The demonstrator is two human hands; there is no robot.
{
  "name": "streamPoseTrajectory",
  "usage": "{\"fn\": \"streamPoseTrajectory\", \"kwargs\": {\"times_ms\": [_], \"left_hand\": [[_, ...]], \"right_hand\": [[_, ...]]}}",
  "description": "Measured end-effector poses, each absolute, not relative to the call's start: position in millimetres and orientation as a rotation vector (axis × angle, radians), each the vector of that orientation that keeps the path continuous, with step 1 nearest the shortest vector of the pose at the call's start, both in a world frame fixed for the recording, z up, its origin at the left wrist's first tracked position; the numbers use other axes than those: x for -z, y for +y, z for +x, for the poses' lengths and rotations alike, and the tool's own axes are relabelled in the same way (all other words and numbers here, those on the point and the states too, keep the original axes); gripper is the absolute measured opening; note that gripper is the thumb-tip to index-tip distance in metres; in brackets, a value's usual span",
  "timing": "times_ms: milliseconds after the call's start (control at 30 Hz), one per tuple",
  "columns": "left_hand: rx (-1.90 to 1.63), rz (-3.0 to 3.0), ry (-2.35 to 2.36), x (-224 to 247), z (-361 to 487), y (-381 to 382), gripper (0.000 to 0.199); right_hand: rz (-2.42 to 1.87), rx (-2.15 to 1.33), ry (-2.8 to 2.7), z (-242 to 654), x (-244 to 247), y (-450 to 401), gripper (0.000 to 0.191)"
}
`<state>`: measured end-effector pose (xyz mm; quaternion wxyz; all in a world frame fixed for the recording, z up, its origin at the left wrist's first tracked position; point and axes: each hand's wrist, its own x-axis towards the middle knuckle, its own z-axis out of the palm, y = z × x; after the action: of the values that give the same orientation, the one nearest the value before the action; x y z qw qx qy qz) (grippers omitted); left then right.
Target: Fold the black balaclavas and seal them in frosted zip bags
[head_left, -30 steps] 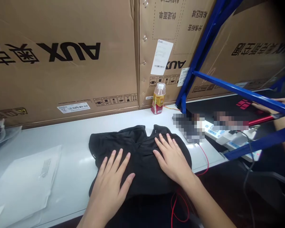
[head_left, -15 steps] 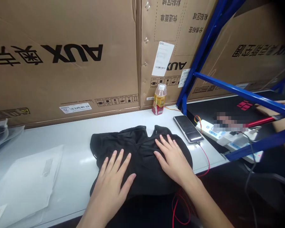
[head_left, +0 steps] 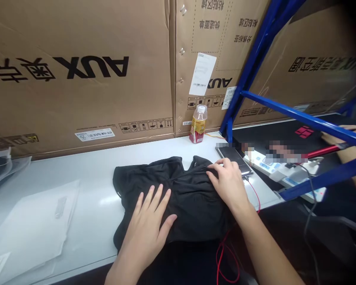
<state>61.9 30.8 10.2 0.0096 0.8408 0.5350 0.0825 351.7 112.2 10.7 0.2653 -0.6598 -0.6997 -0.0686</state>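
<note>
A piece of thin, stretchy black fabric with curved edges and a notch in its top edge, perhaps a garment [head_left: 192, 206], lies on the white tabletop, its kind unclear. My left hand [head_left: 151, 225] rests flat on its left half, fingers spread. At its upper right edge is my right hand [head_left: 227, 180], fingers bent and thumb close to the forefinger, pinching the cloth, which is drawn into creases there. A black phone [head_left: 230, 154] on a red cable lies just behind my right hand, partly covered by it.
Large cardboard boxes [head_left: 106, 31] stand behind the white tabletop [head_left: 97, 221]. A drink bottle [head_left: 198, 124] is at the back. Clear plastic bags [head_left: 38, 221] lie at left. Right are a blue metal frame [head_left: 284, 109], power strips [head_left: 261, 162] and another person's hand [head_left: 344, 134].
My right hand has moved right and its spread fingers have curled onto the cloth's edge, pulling creases into it. My left hand has slid slightly right, still flat.
</note>
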Motion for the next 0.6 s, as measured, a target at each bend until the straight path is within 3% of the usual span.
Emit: {"fn": "streamPoseTrajectory", "kwargs": {"times_ms": [167, 300, 433, 533, 600], "left_hand": [[-0.263, 2.624, 1.666, -10, 60, 31, 0.066], [-0.259, 2.619, 1.665, -10, 61, 31, 0.065], [-0.259, 2.631, 1.614, -15, 58, 31, 0.064], [-0.275, 2.67, 1.583, -29, 47, 43, 0.053], [-0.303, 2.677, 1.646, -42, 36, 61, 0.045]], "right_hand": [[-1.65, 0.093, -2.022, 349, -29, 100, 0.01], [-1.35, -0.291, -2.31, 357, -49, 72, 0.018], [-1.307, -0.584, -2.407, 363, -58, 56, 0.014], [-1.324, -0.572, -2.277, 356, -63, 67, 0.031], [-1.357, -0.451, -2.2, 343, -66, 85, 0.032]]}}
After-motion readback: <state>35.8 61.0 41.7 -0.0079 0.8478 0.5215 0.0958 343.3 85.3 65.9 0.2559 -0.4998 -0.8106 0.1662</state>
